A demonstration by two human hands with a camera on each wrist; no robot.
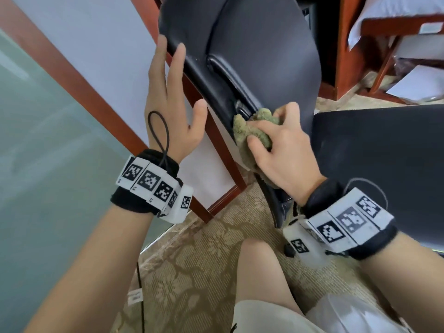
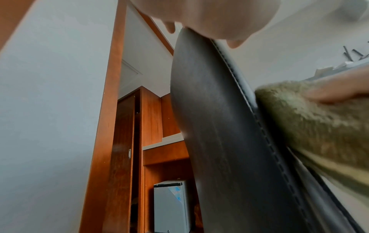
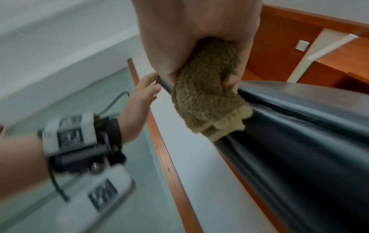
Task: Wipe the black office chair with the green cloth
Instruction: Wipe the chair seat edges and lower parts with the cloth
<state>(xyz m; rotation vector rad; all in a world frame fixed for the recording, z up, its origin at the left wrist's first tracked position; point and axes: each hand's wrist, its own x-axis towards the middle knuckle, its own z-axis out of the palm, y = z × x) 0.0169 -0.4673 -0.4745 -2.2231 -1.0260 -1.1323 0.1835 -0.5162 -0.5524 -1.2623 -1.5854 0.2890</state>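
Observation:
The black office chair (image 1: pixel 264 56) fills the upper middle of the head view, its backrest leaning. My right hand (image 1: pixel 283 150) grips the bunched green cloth (image 1: pixel 249 131) and presses it on the backrest's left edge, low down near the crease. My left hand (image 1: pixel 173 99) lies higher on that same edge with its fingers straight and spread, the thumb toward the front face. The left wrist view shows the stitched chair edge (image 2: pixel 219 126) with the cloth (image 2: pixel 319 126) to its right. In the right wrist view the cloth (image 3: pixel 205 94) sits on the black leather (image 3: pixel 299 141).
A wooden-framed white panel (image 1: pixel 115 68) and frosted glass (image 1: pixel 48 140) stand close on the left. Patterned carpet (image 1: pixel 192 272) lies below. The chair's dark seat (image 1: pixel 384 164) spreads to the right. Wooden furniture (image 1: pixel 348 44) stands behind, and a small fridge (image 2: pixel 171 205) is beyond the chair.

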